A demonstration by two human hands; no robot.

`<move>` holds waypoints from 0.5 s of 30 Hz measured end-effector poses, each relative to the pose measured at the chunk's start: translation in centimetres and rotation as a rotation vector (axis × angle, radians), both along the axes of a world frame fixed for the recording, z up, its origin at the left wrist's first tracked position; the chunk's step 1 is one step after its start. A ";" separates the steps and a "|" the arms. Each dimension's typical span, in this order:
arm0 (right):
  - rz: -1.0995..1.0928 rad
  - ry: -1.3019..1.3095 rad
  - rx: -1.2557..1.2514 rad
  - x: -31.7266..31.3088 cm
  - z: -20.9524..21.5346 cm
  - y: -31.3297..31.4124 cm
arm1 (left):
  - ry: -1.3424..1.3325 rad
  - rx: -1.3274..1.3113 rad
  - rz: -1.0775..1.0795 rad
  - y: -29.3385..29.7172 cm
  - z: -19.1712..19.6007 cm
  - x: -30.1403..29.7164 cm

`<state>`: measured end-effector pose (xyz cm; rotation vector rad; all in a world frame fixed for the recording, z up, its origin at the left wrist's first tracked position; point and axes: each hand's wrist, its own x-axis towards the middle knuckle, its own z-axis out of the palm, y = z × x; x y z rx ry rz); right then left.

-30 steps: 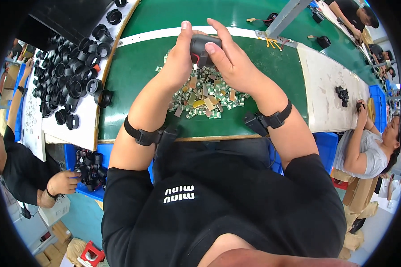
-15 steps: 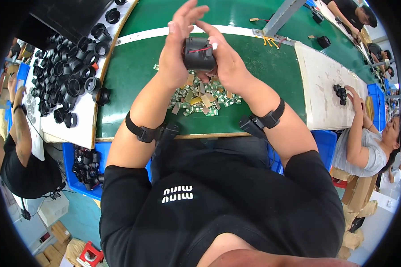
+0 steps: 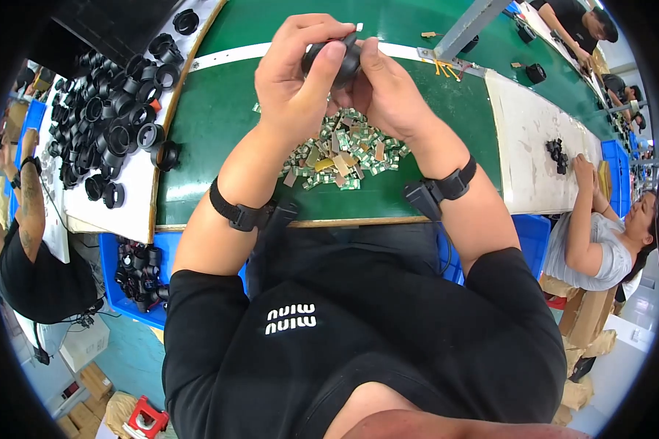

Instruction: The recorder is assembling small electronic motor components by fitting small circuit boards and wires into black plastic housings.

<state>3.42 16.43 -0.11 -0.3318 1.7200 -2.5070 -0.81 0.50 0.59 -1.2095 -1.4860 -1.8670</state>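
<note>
Both hands are raised above the green counter (image 3: pixel 212 139), closed together around one black ring-shaped part (image 3: pixel 334 60). The left hand (image 3: pixel 296 80) wraps it from the left, thumb lying across its front and fingers curled over the top. The right hand (image 3: pixel 388 91) presses against it from the right, fingertips at its upper edge. The part sits between the two thumbs, held clear of the counter surface.

Directly below the hands, on the green mat, lies a loose heap of small green and tan circuit pieces (image 3: pixel 344 154), spreading toward the near edge. Each wrist carries a black strap (image 3: pixel 234 212).

To the left, a white sheet (image 3: pixel 135 197) bears a crowd of black rings (image 3: pixel 106 121), and a blue bin (image 3: pixel 128 282) below the counter edge holds more of them. On the right, another person (image 3: pixel 600 241) sits beside a white board (image 3: pixel 534 146) with a few dark parts (image 3: pixel 556 152).
</note>
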 end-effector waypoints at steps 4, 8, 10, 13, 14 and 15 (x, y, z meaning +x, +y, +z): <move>0.264 -0.041 0.108 -0.1 2.1 2.3 | -0.340 0.127 -0.010 0.0 -0.3 0.2; -0.129 0.085 0.708 -2.2 2.0 5.3 | -0.744 0.312 -0.117 -0.5 -1.0 -2.3; -0.256 0.289 1.292 -2.9 1.2 6.8 | -0.909 0.434 -0.205 -1.8 -0.9 -4.0; -0.111 0.424 1.208 -3.6 -0.6 5.7 | -0.934 0.469 -0.184 -3.8 -0.8 -5.0; 0.017 0.523 1.242 -3.8 -0.8 5.1 | -0.916 0.503 -0.166 -4.4 -1.1 -5.1; 0.049 0.551 1.290 -3.8 -0.8 4.7 | -0.799 0.323 -0.034 -4.6 -1.6 -5.0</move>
